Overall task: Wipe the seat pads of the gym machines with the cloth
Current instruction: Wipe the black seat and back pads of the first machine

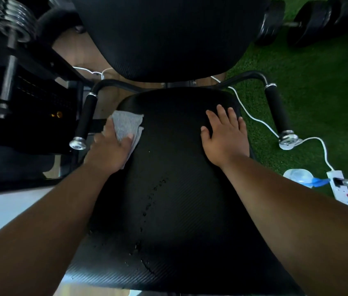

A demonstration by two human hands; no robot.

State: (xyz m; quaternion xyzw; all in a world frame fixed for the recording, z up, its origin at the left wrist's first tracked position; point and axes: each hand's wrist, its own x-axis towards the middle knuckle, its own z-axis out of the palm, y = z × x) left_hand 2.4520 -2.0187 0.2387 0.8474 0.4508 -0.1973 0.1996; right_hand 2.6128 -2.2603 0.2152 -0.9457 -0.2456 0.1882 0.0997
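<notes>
Cloth [125, 124] pinched in L fingers [113, 135]; R flat.

Side handles [85, 120] flank seat pad [168, 189]

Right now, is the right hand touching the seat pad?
Touching. The head view shows the right hand lying flat on the seat pad, fingers spread, with no gap visible beneath the palm.

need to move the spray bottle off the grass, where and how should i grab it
Grip the spray bottle round its clear body, coming from above. It lies tipped on the grass beside the power strip, its blue trigger end pointing at the strip, so the rounded body is the free part. The neck sits close to the plug and white cable; approach from the seat side.
</notes>
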